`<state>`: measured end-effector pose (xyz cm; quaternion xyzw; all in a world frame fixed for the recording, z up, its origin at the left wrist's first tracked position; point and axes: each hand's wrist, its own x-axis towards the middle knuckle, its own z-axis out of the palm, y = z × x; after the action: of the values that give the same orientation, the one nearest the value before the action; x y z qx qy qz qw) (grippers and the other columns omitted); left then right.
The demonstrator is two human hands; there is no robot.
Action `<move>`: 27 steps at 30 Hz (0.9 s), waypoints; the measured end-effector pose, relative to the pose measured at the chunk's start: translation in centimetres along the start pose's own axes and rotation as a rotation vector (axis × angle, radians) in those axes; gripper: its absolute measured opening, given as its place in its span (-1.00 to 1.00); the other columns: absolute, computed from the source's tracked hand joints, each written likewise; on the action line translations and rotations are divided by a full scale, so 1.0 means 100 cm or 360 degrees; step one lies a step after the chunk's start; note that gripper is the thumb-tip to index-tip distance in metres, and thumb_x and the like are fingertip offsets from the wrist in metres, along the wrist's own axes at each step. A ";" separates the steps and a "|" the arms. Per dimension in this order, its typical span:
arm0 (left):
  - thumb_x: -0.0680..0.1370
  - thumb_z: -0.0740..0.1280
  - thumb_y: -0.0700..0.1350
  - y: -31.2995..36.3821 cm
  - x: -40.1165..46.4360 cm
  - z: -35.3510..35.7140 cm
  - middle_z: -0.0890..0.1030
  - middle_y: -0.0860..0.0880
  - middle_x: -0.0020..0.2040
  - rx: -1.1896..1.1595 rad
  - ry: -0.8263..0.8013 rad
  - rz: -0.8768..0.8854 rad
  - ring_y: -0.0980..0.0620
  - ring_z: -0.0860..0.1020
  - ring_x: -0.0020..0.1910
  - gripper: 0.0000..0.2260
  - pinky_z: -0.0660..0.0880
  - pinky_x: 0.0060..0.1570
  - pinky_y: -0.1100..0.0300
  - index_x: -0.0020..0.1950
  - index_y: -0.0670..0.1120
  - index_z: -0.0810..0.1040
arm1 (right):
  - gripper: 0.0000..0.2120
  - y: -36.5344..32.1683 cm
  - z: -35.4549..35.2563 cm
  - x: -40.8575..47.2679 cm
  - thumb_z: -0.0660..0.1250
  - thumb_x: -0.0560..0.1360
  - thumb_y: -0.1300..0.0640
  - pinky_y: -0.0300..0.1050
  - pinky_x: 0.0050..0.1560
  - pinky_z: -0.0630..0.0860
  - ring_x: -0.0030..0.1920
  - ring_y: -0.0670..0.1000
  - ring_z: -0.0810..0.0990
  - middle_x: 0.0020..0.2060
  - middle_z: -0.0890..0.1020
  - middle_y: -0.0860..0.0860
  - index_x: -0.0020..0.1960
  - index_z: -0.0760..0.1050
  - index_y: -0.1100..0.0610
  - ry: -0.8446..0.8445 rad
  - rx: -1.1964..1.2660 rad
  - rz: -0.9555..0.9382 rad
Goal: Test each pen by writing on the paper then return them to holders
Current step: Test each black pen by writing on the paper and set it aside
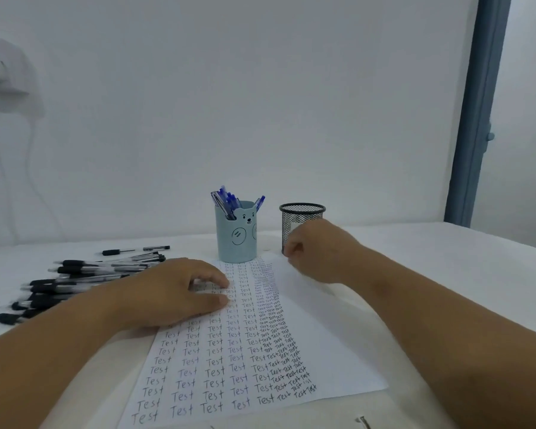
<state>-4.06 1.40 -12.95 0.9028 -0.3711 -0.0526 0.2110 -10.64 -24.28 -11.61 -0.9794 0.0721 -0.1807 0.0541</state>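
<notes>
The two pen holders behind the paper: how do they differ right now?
The light blue bear-face holder is solid-walled with a drawn face; the black mesh holder is see-through wire. The bear-face holder has blue pens sticking out of its top; no pens show above the mesh holder's rim. The bear-face holder is in full view; the right hand covers the mesh holder's lower part. Both stand upright at the paper's far edge.

On the white table (415,243) I see:
- paper (338,351), columns of "Test" in ink
- left hand (167,292), flat on the paper's left edge
- right hand (319,249), fingers curled at the far right corner; what they hold I cannot tell
- blue bear holder (236,239), with blue pens (226,202)
- black mesh holder (302,221), behind the right hand
- black pens (75,283), heaped left
</notes>
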 end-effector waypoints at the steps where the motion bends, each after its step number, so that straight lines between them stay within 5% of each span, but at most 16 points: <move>1: 0.48 0.39 0.27 0.001 -0.001 -0.002 0.48 0.39 0.22 -0.0026 0.0027 -0.0015 0.32 0.45 0.22 -0.69 0.35 0.32 0.22 0.21 0.29 0.58 | -0.81 -0.011 0.003 -0.003 0.31 0.51 0.10 -0.01 0.15 0.56 0.10 0.00 0.58 0.05 0.65 -0.10 0.04 0.65 -0.06 -0.0017 0.0060 -0.0087; 6: 0.51 0.48 0.02 -0.003 -0.009 -0.021 0.67 0.26 -0.06 -0.0123 0.0357 0.0097 0.31 0.60 -0.05 -0.92 0.50 0.02 0.33 -0.02 0.17 0.69 | -0.84 -0.058 0.018 -0.014 0.32 0.56 -0.05 0.01 0.10 0.58 0.05 -0.04 0.56 0.02 0.63 -0.12 0.08 0.62 -0.07 0.0010 0.0181 -0.0392; 9: 0.51 0.44 -0.11 -0.010 -0.019 -0.043 0.65 0.24 -0.18 -0.0035 0.0503 0.0088 0.23 0.57 -0.22 -0.86 0.44 -0.17 0.38 -0.09 0.16 0.69 | -0.81 -0.074 0.021 -0.020 0.30 0.59 -0.08 0.00 0.11 0.58 0.07 -0.06 0.54 0.02 0.61 -0.13 0.11 0.62 -0.05 -0.0008 0.0216 -0.0526; 14: 0.46 0.44 -0.20 -0.029 -0.037 -0.073 0.55 0.27 -0.39 0.0105 0.0277 -0.0174 0.27 0.46 -0.42 -0.79 0.38 -0.30 0.38 -0.13 0.14 0.71 | -0.78 -0.075 0.026 -0.023 0.29 0.60 -0.11 -0.05 0.14 0.56 0.06 -0.12 0.53 0.02 0.61 -0.16 0.12 0.63 -0.05 -0.0066 0.0175 -0.0639; 20: 0.37 0.60 -0.10 -0.040 -0.047 -0.084 0.59 0.11 -0.28 0.0185 -0.0052 -0.0261 0.15 0.48 -0.32 -0.84 0.39 -0.25 0.33 -0.15 0.13 0.72 | -0.80 -0.068 0.027 -0.021 0.32 0.59 -0.10 -0.27 0.04 0.51 -0.06 -0.24 0.52 -0.04 0.62 -0.22 0.10 0.66 -0.08 -0.0061 0.0230 -0.0687; 27: 0.32 0.64 -0.07 -0.046 -0.044 -0.081 0.60 0.16 -0.24 0.0246 0.0061 -0.0314 0.21 0.49 -0.35 -0.76 0.39 -0.28 0.34 -0.09 0.10 0.68 | -0.84 -0.067 0.030 -0.019 0.34 0.58 -0.08 -0.37 -0.03 0.41 -0.10 -0.29 0.51 -0.07 0.61 -0.25 0.07 0.66 -0.09 -0.0056 0.0268 -0.0713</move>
<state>-2.25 10.11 -7.83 0.9494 -0.2792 -0.0270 0.1414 -10.50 -17.11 -14.15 -0.9660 -0.1634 -0.1765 0.0953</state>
